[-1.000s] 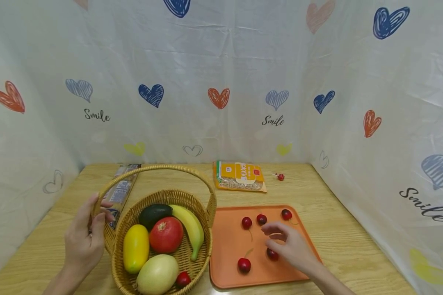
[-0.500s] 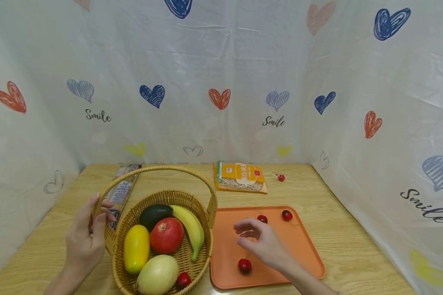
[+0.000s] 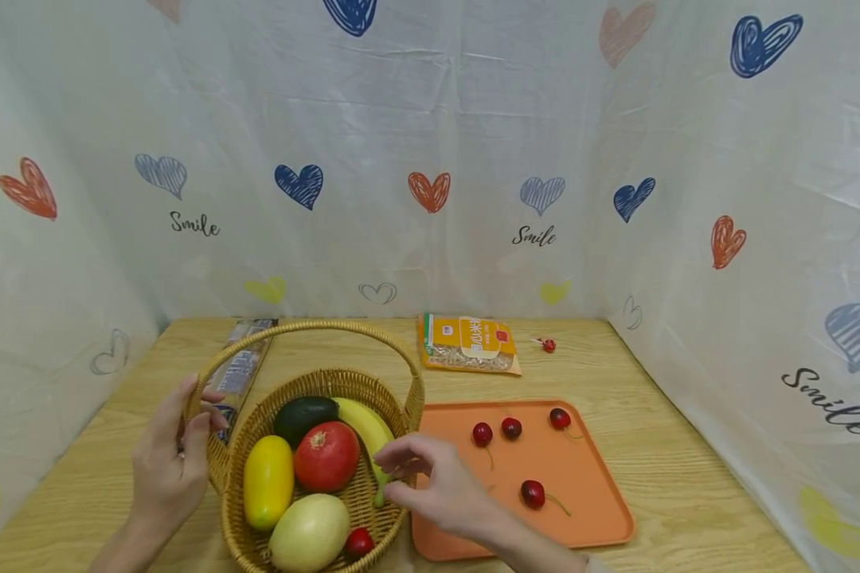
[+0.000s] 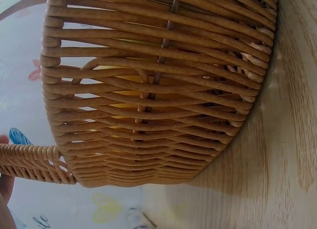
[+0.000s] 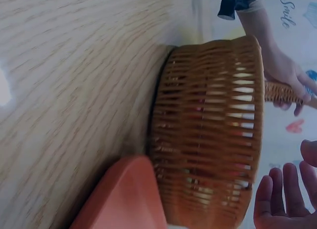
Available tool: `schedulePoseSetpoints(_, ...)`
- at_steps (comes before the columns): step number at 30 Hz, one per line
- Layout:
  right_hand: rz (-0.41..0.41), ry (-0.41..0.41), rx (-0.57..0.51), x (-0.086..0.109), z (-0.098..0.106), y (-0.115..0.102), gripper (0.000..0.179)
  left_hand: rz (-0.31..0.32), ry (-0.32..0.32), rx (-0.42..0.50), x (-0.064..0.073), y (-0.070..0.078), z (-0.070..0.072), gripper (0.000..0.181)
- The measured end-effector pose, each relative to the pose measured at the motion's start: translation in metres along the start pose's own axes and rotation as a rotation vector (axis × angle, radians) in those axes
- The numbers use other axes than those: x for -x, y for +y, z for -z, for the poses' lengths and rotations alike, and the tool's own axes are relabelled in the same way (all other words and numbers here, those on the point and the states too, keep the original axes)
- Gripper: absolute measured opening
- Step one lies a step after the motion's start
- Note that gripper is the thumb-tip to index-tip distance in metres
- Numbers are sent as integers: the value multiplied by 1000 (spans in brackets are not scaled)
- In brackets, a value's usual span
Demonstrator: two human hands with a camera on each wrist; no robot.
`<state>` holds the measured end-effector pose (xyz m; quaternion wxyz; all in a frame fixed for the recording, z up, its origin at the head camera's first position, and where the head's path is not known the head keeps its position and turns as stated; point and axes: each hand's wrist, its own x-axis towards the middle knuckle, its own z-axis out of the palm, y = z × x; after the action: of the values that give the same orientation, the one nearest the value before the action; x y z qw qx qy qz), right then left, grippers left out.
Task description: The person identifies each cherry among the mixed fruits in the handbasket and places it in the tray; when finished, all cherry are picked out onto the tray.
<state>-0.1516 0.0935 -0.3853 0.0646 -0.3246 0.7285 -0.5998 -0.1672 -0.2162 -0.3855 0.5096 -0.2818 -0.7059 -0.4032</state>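
Observation:
The wicker basket (image 3: pixel 229 509) with its tall arched handle stands left of centre. My left hand (image 3: pixel 168 458) holds the left side of that handle. Inside lie a banana (image 3: pixel 365 426), a pomegranate (image 3: pixel 327 456), a dark green avocado-like fruit (image 3: pixel 305 419), a yellow oval fruit (image 3: pixel 268 482), a pale round melon (image 3: pixel 310 532) and a cherry (image 3: pixel 359 543). My right hand (image 3: pixel 440 489) hovers over the basket's right rim, fingers loosely bent, thumb apart from them. Nothing shows between its fingers in the right wrist view.
An orange tray (image 3: pixel 580 509) sits right beside the basket, with several cherries on it, such as one with a stem (image 3: pixel 533 494). Behind stand an orange food packet (image 3: pixel 469 344), a lollipop (image 3: pixel 548 344) and a long printed packet (image 3: pixel 240 370). A heart-print curtain (image 3: pixel 430 119) encloses the table.
My right hand has moved left from above the tray's cherries to the basket's right rim. My left hand stays on the handle, and the basket stands still.

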Motion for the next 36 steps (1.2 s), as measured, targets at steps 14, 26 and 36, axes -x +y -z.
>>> schedulePoseSetpoints(14,-14,-34,32,-13,-13,2,28,-4,-5,-5,1,-2,-3,41)
schedulePoseSetpoints(26,7,-244,583,-25,-29,-2,34,18,-12,6,3,-1,2,40)
schedulePoseSetpoints(36,-103,-330,802,-31,-47,-5,43,11,-12,0,2,0,1,41)
